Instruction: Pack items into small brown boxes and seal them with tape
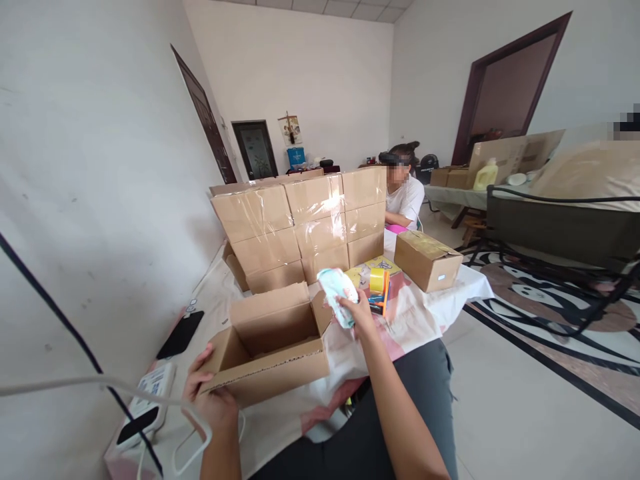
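Note:
An open cardboard box (280,370) stands on the table in front of me, its flaps raised, and what I see of the inside is bare. My left hand (213,393) is wrapped round the box's left end. To the right of the box, my right hand (361,313) grips a soft, pale blue and white patterned bundle (334,287), like folded cloth; its exact kind is unclear. Just beyond that hand lies an orange and blue tape dispenser (386,293) with a yellow roll of tape (377,280).
A stack of plastic-wrapped cardboard boxes (295,227) stands behind the open box. A closed carton (429,261) sits at the right. A black phone (181,335) and a white power strip (155,393) lie left, near a hanging cable (100,380). A person (406,197) sits beyond the table.

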The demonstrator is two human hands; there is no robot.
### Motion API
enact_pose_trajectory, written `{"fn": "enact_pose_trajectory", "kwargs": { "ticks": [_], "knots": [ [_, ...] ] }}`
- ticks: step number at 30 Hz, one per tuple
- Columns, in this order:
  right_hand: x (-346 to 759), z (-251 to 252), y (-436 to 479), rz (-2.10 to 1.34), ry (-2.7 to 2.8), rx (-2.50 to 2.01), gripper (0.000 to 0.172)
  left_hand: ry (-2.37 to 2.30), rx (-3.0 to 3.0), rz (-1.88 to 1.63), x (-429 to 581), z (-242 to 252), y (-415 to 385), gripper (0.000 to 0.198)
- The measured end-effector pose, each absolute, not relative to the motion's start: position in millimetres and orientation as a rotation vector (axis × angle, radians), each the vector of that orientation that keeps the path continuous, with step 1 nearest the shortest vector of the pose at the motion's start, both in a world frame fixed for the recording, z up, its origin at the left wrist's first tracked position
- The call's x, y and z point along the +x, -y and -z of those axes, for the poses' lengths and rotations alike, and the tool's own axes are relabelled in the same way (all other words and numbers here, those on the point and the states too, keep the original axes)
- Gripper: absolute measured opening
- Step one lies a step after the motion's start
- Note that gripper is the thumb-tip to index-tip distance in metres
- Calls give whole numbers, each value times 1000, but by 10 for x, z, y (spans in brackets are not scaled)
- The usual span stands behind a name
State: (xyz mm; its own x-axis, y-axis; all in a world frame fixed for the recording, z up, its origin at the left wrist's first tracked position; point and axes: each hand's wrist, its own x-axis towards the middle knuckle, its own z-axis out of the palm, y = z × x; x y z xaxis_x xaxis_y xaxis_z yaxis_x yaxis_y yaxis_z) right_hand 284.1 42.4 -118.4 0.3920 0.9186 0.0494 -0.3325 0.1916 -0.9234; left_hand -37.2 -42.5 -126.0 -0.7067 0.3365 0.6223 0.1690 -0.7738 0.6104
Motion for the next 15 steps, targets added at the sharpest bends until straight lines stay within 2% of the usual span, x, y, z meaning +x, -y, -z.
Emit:
{"fn": "enact_pose_trajectory", "kwargs": {
  "ticks": [3, 6, 10, 15],
  "knots": [
    [2877, 1129, -374, -1174, 509, -753, 63, -979, 1150, -2591, -268, 1221, 467, 21],
    [2980, 1054, -351, -1165, 431, -611, 57, -930, 1096, -2542, -150, 1196, 503, 21],
    [3152, 792, -304, -1064, 474, -553, 63, -844, 990, -2466, -11, 1199, 527, 20],
    [3180, 57, -81, -803, 700, -489, 67, -799, 941, -2398, 52, 1233, 515, 19]
  ]
}}
